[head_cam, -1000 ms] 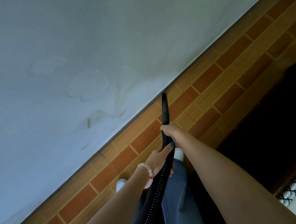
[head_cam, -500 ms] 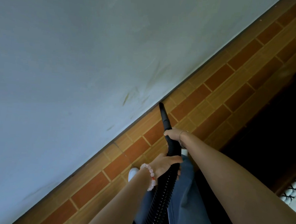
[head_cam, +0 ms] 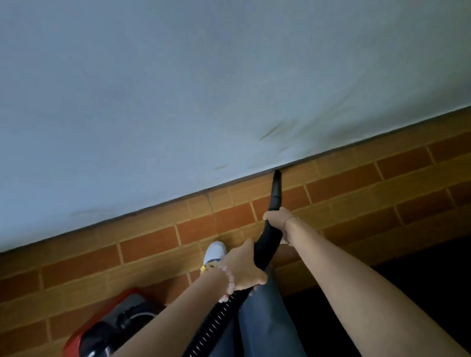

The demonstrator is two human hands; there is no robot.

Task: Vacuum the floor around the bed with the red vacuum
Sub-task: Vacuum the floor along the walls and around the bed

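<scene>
Filling the upper half of the view, a pale blue-grey wall carries a few faint scuffs and meets the floor along a slanting line. The floor is tiled in a brick pattern of orange and tan. A dark mass sits at the right edge, too shadowed to identify. A person in grey trousers stands over the tiles with both bare arms stretched forward.

The red vacuum rests on the floor at lower left, just beside the left forearm and partly cut off by the bottom edge. Its black ribbed hose rises between the arms. The left hand is wrapped firmly round the hose where the ribbing ends. Further forward, the right hand is clasped round the smooth black tube. The narrow nozzle points at the seam where wall meets floor, its tip right at that line.

A white shoe shows just left of the left hand, and a bracelet of pale pink beads circles the left wrist.
</scene>
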